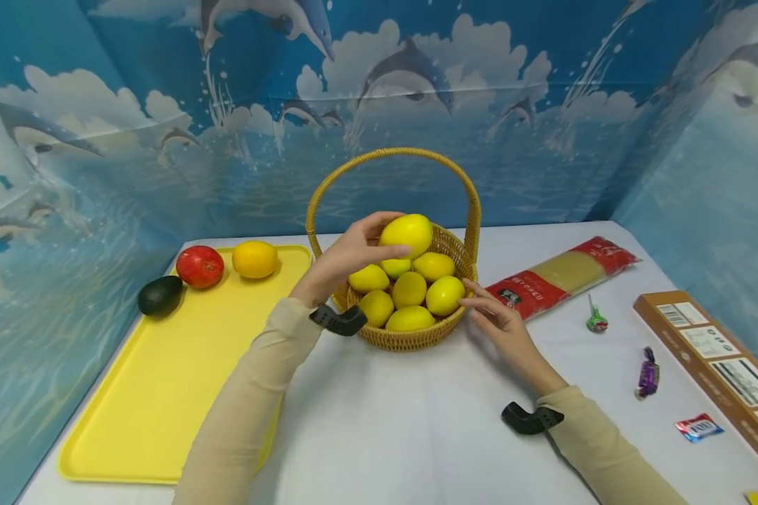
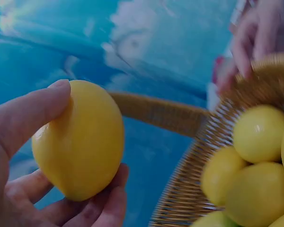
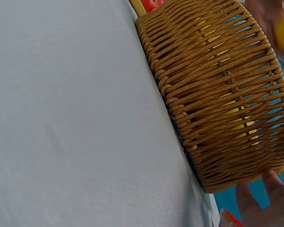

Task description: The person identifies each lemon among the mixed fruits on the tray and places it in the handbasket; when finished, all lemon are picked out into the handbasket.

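Note:
My left hand (image 1: 360, 249) holds a lemon (image 1: 407, 235) above a wicker basket (image 1: 410, 341). In the left wrist view the thumb lies on one side of this lemon (image 2: 80, 142), with the other fingers beneath it. Several lemons (image 1: 410, 319) fill the basket under its tall arched handle (image 1: 391, 151). My right hand (image 1: 502, 330) is at the basket's right rim, its fingers extended and their tips right at the wicker. The right wrist view shows the basket's woven side (image 3: 217, 99) close by, with part of the right hand (image 3: 265, 208) beside it.
Left of the basket lies a yellow tray (image 1: 170, 379) with an avocado (image 1: 161, 296), a red fruit (image 1: 200, 266) and a yellow fruit (image 1: 255, 259). To the right are a red packet (image 1: 562, 277), a lollipop (image 1: 596, 321), wrapped sweets (image 1: 648, 375) and a brown box (image 1: 714, 358).

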The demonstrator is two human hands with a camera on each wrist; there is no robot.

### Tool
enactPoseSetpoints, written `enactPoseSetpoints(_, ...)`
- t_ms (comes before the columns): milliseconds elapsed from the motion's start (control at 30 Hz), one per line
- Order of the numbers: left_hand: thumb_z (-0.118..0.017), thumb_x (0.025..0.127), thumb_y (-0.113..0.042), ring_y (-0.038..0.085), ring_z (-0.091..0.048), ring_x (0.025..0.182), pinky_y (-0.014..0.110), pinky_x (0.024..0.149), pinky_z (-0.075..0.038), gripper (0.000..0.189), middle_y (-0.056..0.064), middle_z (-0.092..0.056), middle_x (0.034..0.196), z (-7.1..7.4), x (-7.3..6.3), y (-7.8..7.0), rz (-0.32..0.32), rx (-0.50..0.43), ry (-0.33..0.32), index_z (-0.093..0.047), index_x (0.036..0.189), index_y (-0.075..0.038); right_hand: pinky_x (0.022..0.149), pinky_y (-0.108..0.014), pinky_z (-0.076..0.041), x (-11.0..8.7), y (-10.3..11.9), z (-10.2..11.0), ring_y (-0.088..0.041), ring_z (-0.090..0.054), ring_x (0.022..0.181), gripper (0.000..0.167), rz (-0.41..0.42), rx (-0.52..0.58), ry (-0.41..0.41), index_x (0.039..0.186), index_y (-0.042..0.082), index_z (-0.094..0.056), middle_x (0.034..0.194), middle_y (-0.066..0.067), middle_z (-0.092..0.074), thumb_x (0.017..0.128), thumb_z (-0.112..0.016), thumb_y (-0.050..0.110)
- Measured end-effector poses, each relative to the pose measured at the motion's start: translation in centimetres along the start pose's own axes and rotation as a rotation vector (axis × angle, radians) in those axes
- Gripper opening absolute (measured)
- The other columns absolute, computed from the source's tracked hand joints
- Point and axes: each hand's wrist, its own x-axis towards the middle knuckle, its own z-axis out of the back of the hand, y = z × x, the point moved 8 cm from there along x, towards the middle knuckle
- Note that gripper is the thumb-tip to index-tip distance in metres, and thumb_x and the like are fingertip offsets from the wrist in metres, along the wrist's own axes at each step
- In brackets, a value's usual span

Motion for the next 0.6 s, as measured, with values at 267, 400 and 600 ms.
enactPoseSetpoints(267,-0.070,0.086,-0.025,0.021,-0.048,0.113,0.039,0.093,-0.041,0.063,0.006,-0.046,0.133,-0.3,8.4,6.5,0.148,0.111,-0.053,-0.041,0.140,-0.013,0.101,-0.022,-0.032,-0.2,-0.4,-0.4,-0.022,-0.025,0.136,0.025,-0.005,-0.014,-0.015,0.118,-0.007,-0.058,0.147,-0.016,-0.032,0.096,-0.047,-0.005)
enactPoseSetpoints(400,-0.070,0.087,-0.024,0.023,-0.046,0.116,0.037,0.092,-0.041,0.063,0.008,-0.043,0.137,-0.1,9.4,8.5,0.195,0.237,-0.043,-0.040,0.141,-0.012,0.101,-0.023,-0.031,-0.2,-0.4,-0.6,-0.021,-0.025,0.136,0.025,-0.027,-0.013,-0.009,0.119,-0.006,-0.058,0.147,-0.013,-0.032,0.096,-0.048,-0.003)
enactPoseSetpoints(600,-0.066,0.089,-0.024,0.028,-0.042,0.122,0.040,0.095,-0.040,0.067,0.012,-0.036,0.144,0.6,8.9,9.8,0.308,0.377,0.008,-0.032,0.145,-0.006,0.100,-0.021,-0.031,0.1,0.0,-0.1,-0.020,-0.024,0.136,0.026,-0.020,-0.044,0.000,0.120,-0.005,-0.058,0.147,-0.018,-0.029,0.095,-0.048,-0.005)
